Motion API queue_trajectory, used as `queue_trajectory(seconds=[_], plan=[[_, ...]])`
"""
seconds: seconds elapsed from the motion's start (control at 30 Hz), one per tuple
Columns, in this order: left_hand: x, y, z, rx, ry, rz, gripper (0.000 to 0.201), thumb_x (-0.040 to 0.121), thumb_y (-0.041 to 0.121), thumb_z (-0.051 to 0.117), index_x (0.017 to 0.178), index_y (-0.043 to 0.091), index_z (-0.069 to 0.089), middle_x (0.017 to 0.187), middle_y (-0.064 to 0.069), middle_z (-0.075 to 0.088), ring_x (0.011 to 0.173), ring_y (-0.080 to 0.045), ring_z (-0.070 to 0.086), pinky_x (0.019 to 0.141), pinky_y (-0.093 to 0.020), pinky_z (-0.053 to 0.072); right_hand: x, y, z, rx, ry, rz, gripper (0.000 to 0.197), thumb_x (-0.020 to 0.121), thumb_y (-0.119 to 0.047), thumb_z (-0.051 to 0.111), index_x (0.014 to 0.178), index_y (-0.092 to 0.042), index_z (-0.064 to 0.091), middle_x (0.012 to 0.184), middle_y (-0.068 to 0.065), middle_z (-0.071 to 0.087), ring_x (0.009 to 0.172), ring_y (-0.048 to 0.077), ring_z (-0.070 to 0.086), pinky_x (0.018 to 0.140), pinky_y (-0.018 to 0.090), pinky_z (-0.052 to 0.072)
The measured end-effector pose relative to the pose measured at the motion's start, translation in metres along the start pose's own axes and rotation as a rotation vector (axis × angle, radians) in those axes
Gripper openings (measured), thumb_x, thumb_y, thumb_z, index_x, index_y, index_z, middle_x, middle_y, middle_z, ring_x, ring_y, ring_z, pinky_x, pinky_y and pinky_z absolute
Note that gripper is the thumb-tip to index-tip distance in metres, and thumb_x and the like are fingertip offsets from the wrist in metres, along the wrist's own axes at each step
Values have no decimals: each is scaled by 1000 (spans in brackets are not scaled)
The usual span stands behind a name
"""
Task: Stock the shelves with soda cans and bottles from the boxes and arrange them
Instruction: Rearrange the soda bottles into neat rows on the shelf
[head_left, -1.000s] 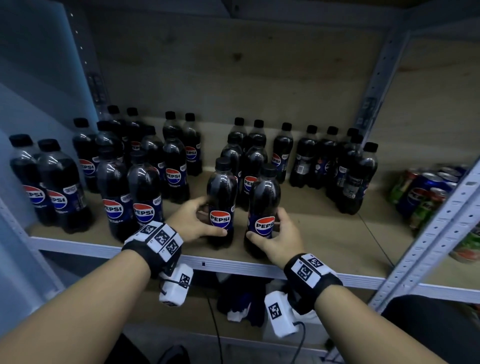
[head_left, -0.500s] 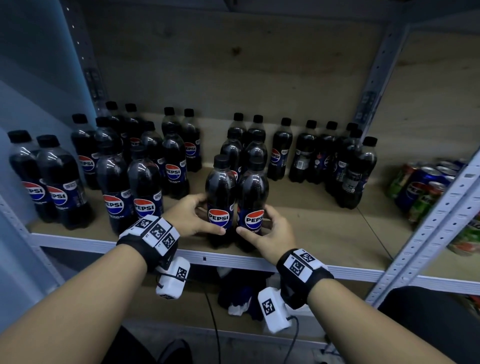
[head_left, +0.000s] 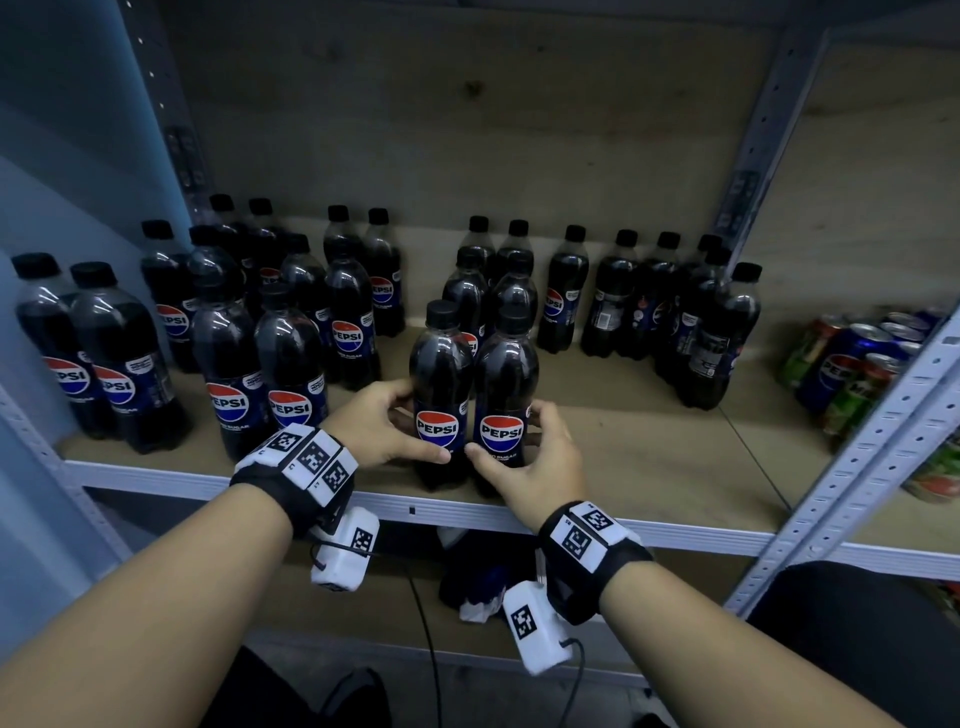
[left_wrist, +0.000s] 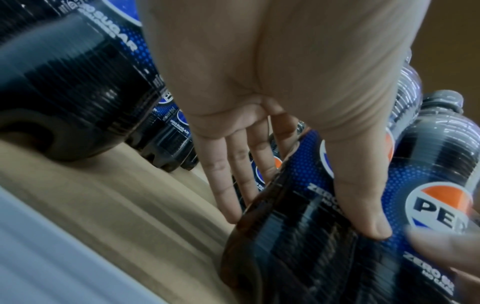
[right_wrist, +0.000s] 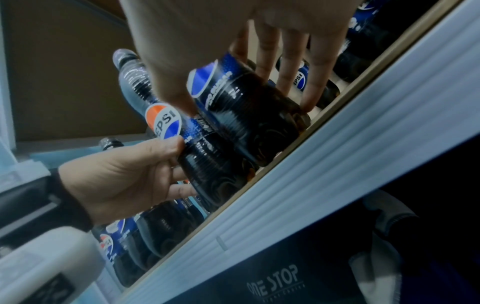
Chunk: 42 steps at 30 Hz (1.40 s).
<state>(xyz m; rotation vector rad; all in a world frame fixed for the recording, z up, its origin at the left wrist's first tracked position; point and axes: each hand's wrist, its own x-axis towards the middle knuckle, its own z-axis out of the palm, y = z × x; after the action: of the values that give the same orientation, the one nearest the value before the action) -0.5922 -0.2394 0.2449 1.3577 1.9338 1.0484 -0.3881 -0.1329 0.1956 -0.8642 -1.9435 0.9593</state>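
Two upright Pepsi bottles stand touching each other near the front edge of the wooden shelf (head_left: 649, 457). The left hand (head_left: 376, 428) wraps the left bottle (head_left: 440, 395) — thumb across its label, fingers curled round its far side. The right hand (head_left: 535, 467) cups the right bottle (head_left: 505, 400) low down, thumb on the label, fingers round its right flank. Behind both stand more Pepsi bottles (head_left: 348, 317); soda cans (head_left: 852, 364) lie well off to their right.
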Motion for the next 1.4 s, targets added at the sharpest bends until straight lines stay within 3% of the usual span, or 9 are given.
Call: queue_trajectory(seconds=[0.1,0.23,0.43,0.6,0.8,0.93,1.03,1.3,1.4], plan=[[0,1,1,-6,8,10,73,60,24,97,124,28,63,105,5,76,96,-8,72,95,-37,57,-2,5,2,33,-39,1,64,75,-32,85,129,-32,49,115,-13,67,98,-7,64,84,18,57],[-1,1,1,-19,11,12,75,59,24,97,125,28,62,107,5,75,97,-8,72,94,-34,57,-2,6,2,29,-20,-17,64,76,-33,87,125,-36,46,115,-17,64,100,-14,59,80,4,48],[-2,0,1,-41,-9,11,76,62,20,95,129,26,61,114,6,73,101,-5,71,98,-33,55,0,8,0,31,-27,-18,66,75,-37,88,125,-39,45,118,-15,65,107,-3,62,85,10,51],[-2,-3,2,-51,-1,-3,85,58,27,97,134,26,58,113,8,74,104,-7,70,100,-38,54,0,10,0,45,-31,-5,70,73,-38,90,128,-37,46,119,-17,65,109,-2,63,92,24,56],[-15,13,-4,-14,5,-6,94,53,42,97,136,28,55,112,12,74,103,-3,70,99,-36,55,2,0,-17,-60,-148,-5,81,73,-39,90,139,-32,44,125,-13,63,113,4,61,97,27,54],[-37,44,-28,117,63,-23,98,46,57,94,133,36,53,122,16,64,105,-4,66,92,-27,55,5,-23,-64,-243,-336,49,99,78,-45,84,155,-36,23,132,-14,53,118,10,55,102,34,50],[-57,78,-47,301,62,-31,106,42,73,85,135,40,48,125,21,56,107,-3,60,93,-28,52,10,-45,-109,-285,-357,99,93,83,-47,80,156,-37,23,129,-11,54,115,13,56,102,37,49],[-77,222,-58,456,98,123,63,61,56,86,116,35,63,109,16,67,92,2,67,79,-18,52,27,-93,-212,-476,-233,91,67,86,-56,72,143,-35,43,117,-10,60,105,15,60,89,32,50],[-57,271,-37,463,38,200,54,66,53,87,111,33,64,106,15,69,87,0,69,82,-28,58,41,-107,-233,-458,-141,44,62,88,-51,72,140,-29,47,106,-9,61,94,14,61,79,31,49]])
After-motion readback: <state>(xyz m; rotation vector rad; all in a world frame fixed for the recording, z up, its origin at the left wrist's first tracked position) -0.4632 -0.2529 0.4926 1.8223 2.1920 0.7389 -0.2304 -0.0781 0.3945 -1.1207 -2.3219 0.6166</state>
